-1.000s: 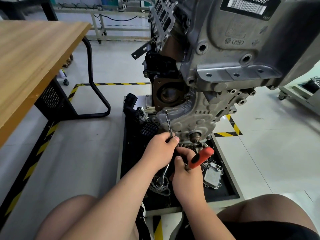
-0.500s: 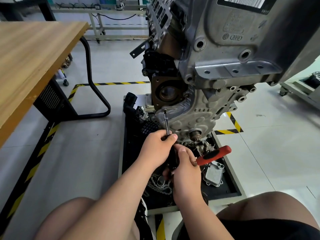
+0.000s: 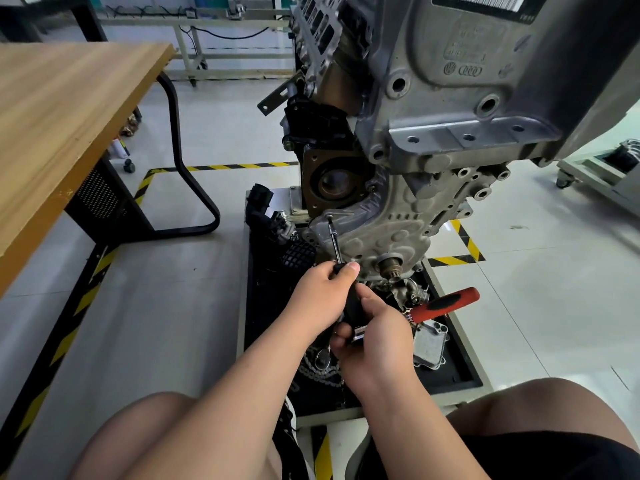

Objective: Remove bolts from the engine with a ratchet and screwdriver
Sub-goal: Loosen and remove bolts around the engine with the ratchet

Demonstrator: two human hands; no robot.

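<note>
The grey engine hangs on its stand above a black tray. A screwdriver's thin steel shaft rises from my hands, and its tip sits on a bolt at the left edge of the lower cover. My left hand grips the top of the black handle, thumb near the shaft. My right hand wraps the lower end of that handle. The ratchet's red handle sticks out to the right from under my right hand's fingers, and its steel head shows below the hand.
A chain and a square metal part lie in the tray under my hands. The wooden table with a black tube leg stands to the left. A wheeled cart is at the right. My knees frame the bottom.
My right hand has moved up onto the screwdriver handle beneath my left hand. The ratchet's red handle has swung down to point more level to the right. The screwdriver tip stays on the bolt.
</note>
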